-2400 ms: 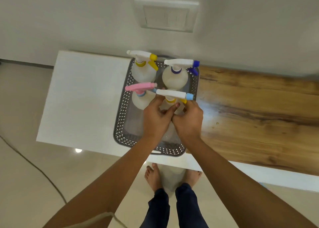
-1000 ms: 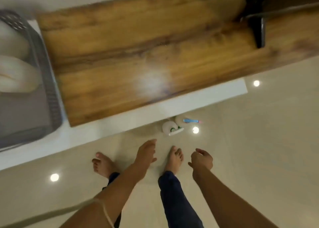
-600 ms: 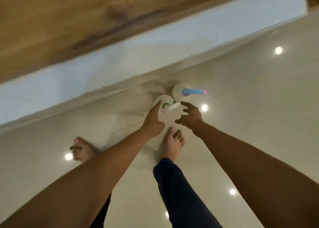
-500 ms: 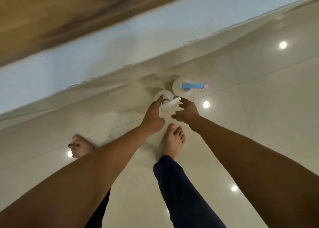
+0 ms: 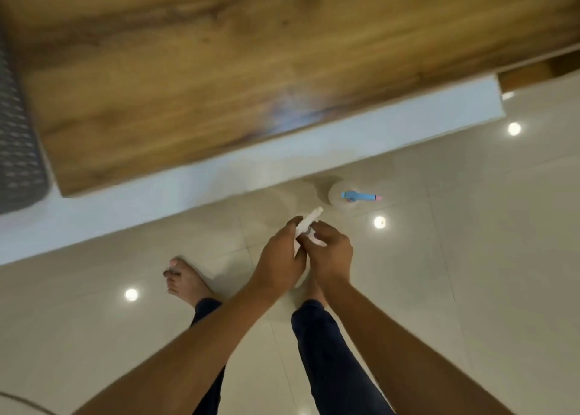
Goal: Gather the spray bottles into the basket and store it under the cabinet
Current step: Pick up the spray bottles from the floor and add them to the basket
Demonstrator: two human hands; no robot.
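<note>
Both my hands hold a white spray bottle [image 5: 309, 223] above the floor; its white nozzle sticks out between them and its body is hidden. My left hand [image 5: 279, 257] wraps it from the left, my right hand [image 5: 331, 251] from the right. A second spray bottle [image 5: 345, 196], with a blue trigger head and a pink tip, stands on the floor tiles just beyond my hands. A corner of the grey perforated basket [image 5: 17, 138] shows at the left edge, on the white part of the cabinet top.
The wooden cabinet top [image 5: 251, 63] with its white front edge [image 5: 282, 151] fills the upper half of the view. Glossy beige floor tiles with light reflections lie below. My bare feet [image 5: 182, 281] stand on them.
My hands reached down to the green-collared white bottle on the floor, closed on it and lifted it. The view has swung back up, showing the cabinet top and basket corner again.
</note>
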